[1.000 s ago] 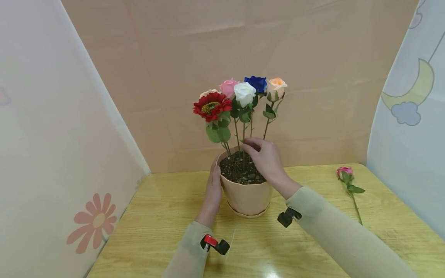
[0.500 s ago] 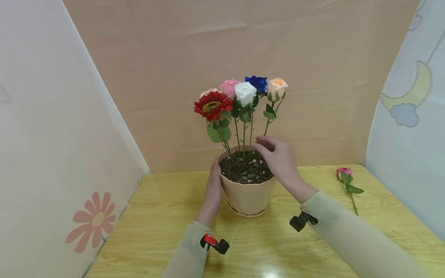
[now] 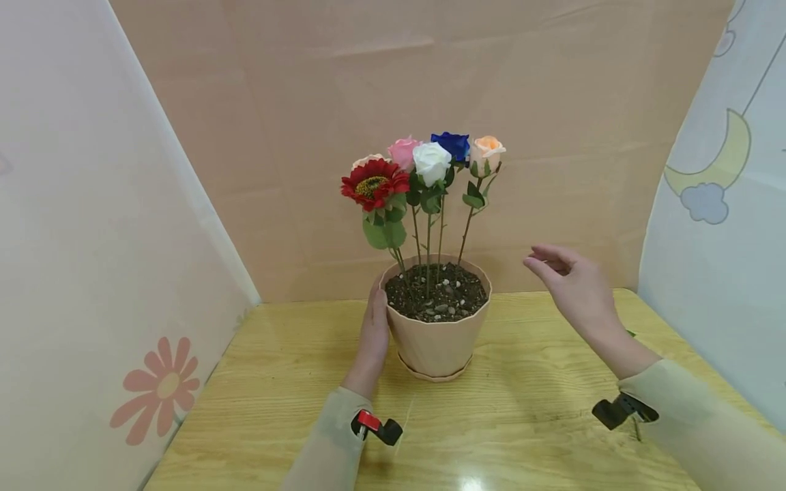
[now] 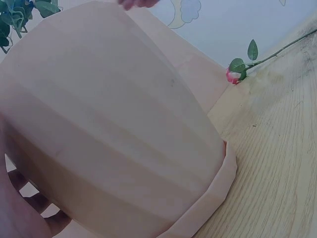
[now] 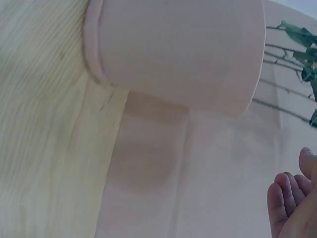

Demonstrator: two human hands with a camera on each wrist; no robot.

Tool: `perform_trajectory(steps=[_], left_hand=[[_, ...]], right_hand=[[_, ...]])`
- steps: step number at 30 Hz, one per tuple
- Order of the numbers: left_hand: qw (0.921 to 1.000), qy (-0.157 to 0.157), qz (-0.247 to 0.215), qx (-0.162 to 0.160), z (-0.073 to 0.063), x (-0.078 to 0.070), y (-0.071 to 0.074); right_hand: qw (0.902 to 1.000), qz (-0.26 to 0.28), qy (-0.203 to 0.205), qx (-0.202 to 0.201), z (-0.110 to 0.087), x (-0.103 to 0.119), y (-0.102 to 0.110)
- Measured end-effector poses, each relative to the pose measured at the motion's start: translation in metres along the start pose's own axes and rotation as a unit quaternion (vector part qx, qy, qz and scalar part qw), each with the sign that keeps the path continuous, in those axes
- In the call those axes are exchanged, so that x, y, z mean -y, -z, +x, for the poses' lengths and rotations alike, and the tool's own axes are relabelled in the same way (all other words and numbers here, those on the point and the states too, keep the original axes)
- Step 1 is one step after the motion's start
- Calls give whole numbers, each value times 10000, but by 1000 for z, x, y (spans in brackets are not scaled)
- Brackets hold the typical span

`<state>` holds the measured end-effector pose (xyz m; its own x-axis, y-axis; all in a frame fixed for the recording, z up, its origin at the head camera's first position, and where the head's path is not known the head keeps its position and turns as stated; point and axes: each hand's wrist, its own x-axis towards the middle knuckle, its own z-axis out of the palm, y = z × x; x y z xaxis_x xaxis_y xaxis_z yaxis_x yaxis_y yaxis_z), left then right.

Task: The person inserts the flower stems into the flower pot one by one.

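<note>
A peach flowerpot [image 3: 437, 348] full of dark soil stands upright on its saucer. My left hand [image 3: 372, 334] rests along the left side of the pot, thumb near the rim; in the left wrist view its fingers [image 4: 37, 202] show beside the wall. Out to the right of the pot, my right hand [image 3: 577, 290] is in the air with loosely bent fingers and nothing between them. Artificial flowers rise from the soil: a red daisy-like bloom [image 3: 374, 184], a white rose [image 3: 432, 164], a blue rose [image 3: 452, 145], a pink rose [image 3: 403, 153] and peach roses [image 3: 488, 155].
Another pink rose [image 4: 234, 75] lies on the wooden table [image 3: 295, 382] at the right; my right forearm covers most of it in the head view. A peach backdrop [image 3: 276, 136] closes the back, with pale printed panels at both sides.
My right hand has left the flower stems and moved right, away from the pot, now overlapping the lying rose. My left hand stays against the pot, and the flowers stand as before.
</note>
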<state>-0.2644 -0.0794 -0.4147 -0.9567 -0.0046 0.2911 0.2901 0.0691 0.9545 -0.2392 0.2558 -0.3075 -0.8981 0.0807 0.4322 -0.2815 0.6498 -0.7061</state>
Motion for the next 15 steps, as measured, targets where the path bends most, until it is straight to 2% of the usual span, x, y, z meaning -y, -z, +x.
perform_trajectory(steps=[10, 15], left_hand=[[9997, -201, -105, 117, 3, 2, -1], [9999, 28, -104, -12, 2, 0, -1]], right_hand=[[9966, -733, -293, -225, -23, -53, 50], [9937, -1034, -366, -217, -36, -76, 63]])
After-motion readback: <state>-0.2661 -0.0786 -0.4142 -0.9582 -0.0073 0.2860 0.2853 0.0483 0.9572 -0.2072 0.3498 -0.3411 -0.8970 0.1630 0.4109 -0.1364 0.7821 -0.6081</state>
